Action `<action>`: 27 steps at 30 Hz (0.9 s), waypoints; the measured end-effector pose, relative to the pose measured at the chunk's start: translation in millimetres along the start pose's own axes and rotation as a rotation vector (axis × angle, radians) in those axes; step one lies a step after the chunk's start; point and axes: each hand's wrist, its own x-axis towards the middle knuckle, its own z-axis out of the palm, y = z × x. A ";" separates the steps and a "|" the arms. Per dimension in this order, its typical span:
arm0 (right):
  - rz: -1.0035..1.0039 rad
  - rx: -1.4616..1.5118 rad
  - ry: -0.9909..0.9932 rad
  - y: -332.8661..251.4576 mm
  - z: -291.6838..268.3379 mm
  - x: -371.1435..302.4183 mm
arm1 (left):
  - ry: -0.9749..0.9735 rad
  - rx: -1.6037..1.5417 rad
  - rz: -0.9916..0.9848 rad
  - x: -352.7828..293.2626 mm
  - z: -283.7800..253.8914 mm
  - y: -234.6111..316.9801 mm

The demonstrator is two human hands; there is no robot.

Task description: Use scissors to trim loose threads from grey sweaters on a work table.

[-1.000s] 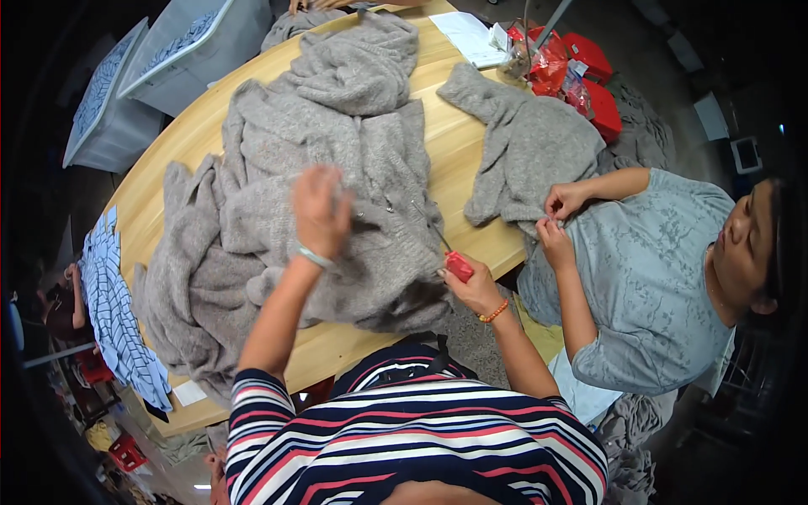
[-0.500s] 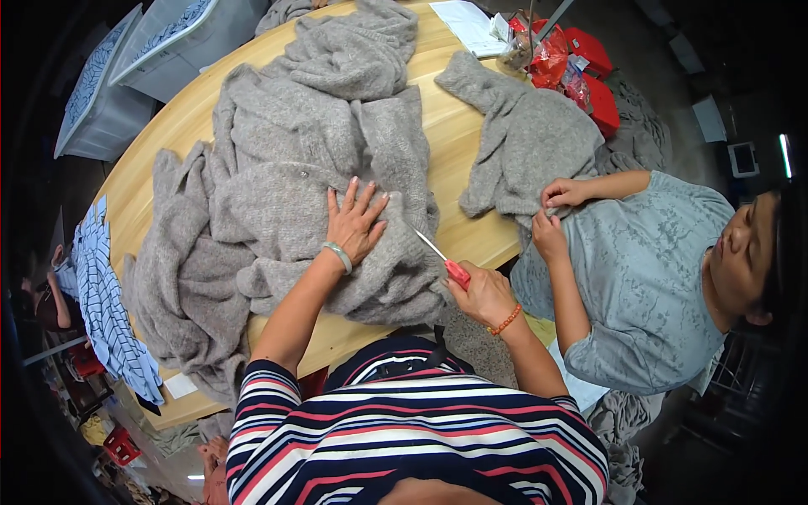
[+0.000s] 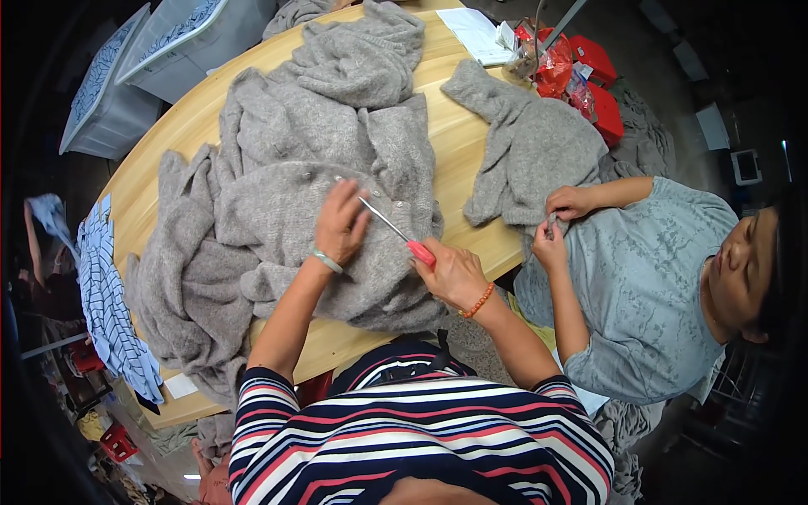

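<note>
A grey knit cardigan [image 3: 278,202] lies in loose folds on the wooden table in front of me, with small buttons [image 3: 376,193] along its edge. My right hand [image 3: 454,273] is closed round the red handle of a slim metal-shafted tool [image 3: 391,225]. Its exact kind is unclear. The shaft points up and left, its tip close to the left fingers. Over the cardigan, beside that tip, my left hand [image 3: 341,225] has its thumb apart from bent fingers, which are slightly blurred. Nothing shows in it.
At right a co-worker [image 3: 640,269] handles another grey knit garment [image 3: 539,143]. Red stools [image 3: 593,59] and a red plastic bag [image 3: 554,67] are beyond. White paper [image 3: 473,35] lies at the far edge. Striped blue cloth [image 3: 105,295] hangs at left, near grey plastic bins [image 3: 168,71].
My left hand has lifted from lying flat with spread fingers and bent its fingers. My right hand has moved left and up, bringing the tool's tip to the left hand. Buttons now show.
</note>
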 end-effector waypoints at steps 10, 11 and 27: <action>0.011 -0.101 -0.034 -8.2 0.5 6.4 | 0.107 0.546 -0.246 23.9 -23.5 -34.5; 0.020 -0.101 -0.031 -10.5 -0.3 7.0 | 0.070 0.511 -0.248 24.4 -21.2 -33.7; 0.138 -0.164 -0.113 24.0 -21.8 -59.2 | -0.324 0.552 0.008 28.2 34.7 3.1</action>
